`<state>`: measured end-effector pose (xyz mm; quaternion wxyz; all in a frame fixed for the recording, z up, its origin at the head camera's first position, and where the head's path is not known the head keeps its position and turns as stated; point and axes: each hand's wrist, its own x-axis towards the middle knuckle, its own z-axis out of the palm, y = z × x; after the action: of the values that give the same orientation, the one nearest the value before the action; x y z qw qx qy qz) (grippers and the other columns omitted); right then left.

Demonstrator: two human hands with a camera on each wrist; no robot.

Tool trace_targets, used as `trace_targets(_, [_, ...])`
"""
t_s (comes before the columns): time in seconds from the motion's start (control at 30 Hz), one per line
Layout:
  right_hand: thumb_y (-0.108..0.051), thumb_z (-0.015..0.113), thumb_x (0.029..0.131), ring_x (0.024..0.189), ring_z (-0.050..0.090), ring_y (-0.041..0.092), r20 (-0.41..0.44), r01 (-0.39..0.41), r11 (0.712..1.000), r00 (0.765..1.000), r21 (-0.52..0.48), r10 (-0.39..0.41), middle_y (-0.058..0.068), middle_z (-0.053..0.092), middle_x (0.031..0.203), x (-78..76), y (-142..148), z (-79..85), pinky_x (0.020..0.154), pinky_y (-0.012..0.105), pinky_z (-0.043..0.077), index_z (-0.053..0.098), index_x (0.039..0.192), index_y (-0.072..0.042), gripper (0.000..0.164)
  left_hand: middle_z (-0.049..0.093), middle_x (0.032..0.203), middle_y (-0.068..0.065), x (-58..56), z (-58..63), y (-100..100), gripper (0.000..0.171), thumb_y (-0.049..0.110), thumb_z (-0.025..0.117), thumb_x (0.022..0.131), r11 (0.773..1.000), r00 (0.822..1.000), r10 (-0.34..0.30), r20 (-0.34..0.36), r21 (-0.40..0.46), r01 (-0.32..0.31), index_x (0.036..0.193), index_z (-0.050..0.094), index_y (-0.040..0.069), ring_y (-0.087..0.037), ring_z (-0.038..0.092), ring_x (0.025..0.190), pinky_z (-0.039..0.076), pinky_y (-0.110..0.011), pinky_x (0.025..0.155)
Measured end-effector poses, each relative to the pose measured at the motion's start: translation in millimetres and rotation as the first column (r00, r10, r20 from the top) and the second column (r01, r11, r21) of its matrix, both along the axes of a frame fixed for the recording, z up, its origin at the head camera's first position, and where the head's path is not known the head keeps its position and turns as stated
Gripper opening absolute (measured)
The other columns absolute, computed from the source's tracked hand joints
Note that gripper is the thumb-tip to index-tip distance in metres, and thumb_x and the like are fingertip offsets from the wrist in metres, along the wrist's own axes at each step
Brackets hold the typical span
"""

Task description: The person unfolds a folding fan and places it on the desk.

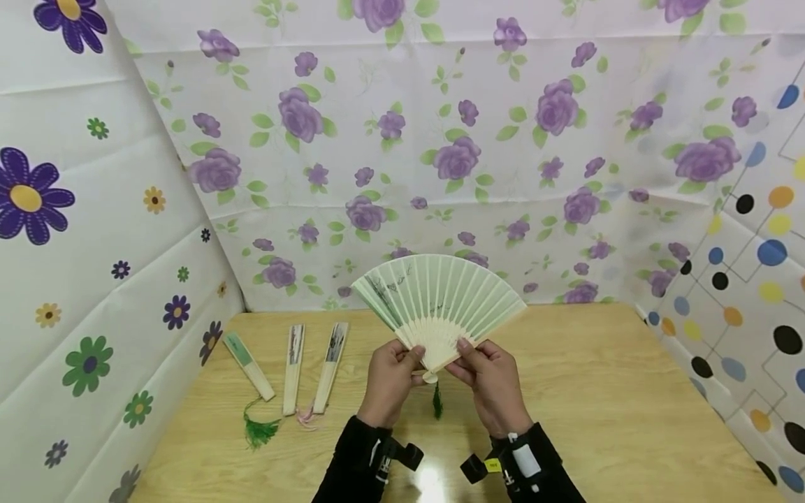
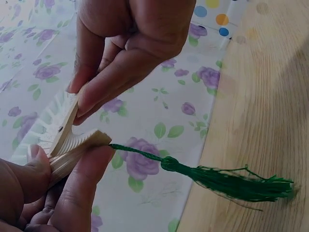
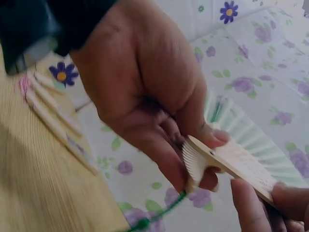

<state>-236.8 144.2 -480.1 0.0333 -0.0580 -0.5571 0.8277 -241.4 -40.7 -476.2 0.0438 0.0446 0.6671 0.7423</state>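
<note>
A pale green folding fan (image 1: pixel 440 290), spread wide with ribs of light wood and a faint dark drawing, is held up above the table. My left hand (image 1: pixel 386 383) pinches its left side low down, with the thumb (image 2: pixel 35 164) on the ribs close to the pivot. On the opposite side my right hand (image 1: pixel 497 388) grips the outer rib between thumb and fingers. A dark green tassel (image 2: pixel 231 183) hangs from the fan's pivot end.
Three folded fans lie at the table's left: one green-tipped fan (image 1: pixel 249 367) with a green tassel (image 1: pixel 259 429), a middle fan (image 1: pixel 293 370) and another fan (image 1: pixel 330 367), with a pink tassel (image 1: pixel 306 418) between these two. Patterned cloth walls (image 1: pixel 377 175) surround the wooden table (image 1: pixel 604 391).
</note>
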Motion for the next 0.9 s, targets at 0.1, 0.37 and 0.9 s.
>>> trace_targets(0.1, [-0.007,0.062,0.118,0.093,0.084,0.013,-0.014,0.015,1.0,1.0,-0.005,-0.015,0.005,0.079,0.101,0.9,-3,0.3,0.094,0.028,0.071,0.069,0.129,0.012,0.023,0.079,0.115,-0.023,-0.3,-0.3,0,0.03,0.011,0.06,0.119,1.0,1.0,0.022,-0.002,0.019,-0.022,0.142,0.068,-0.007,-0.012,0.079,0.092,0.071,-0.03,0.08])
trace_targets(0.37, [-0.003,0.065,0.116,0.1,0.085,0.016,-0.013,-0.057,0.998,0.998,-0.014,0.056,0.008,0.08,0.111,-0.9,2,1.4,0.098,0.029,0.07,0.067,0.139,0.012,0.028,0.079,0.107,-0.017,-0.6,1.2,-3,0.028,0.009,0.061,0.119,1.0,1.0,0.017,0.0,0.013,-0.017,0.139,0.068,-0.009,-0.01,0.079,0.088,0.072,-0.034,0.081])
trace_targets(0.9, [-0.004,0.066,0.115,0.096,0.084,0.014,-0.025,0.004,0.998,1.0,-0.064,-0.006,0.005,0.077,0.104,2.5,-8,2.0,0.098,0.03,0.071,0.072,0.12,0.006,0.013,0.079,0.114,-0.024,1.3,4.2,-1,0.03,0.012,0.063,0.119,0.995,0.995,0.095,-0.021,0.008,-0.094,0.141,0.07,-0.007,-0.011,0.078,0.091,0.067,-0.024,0.073])
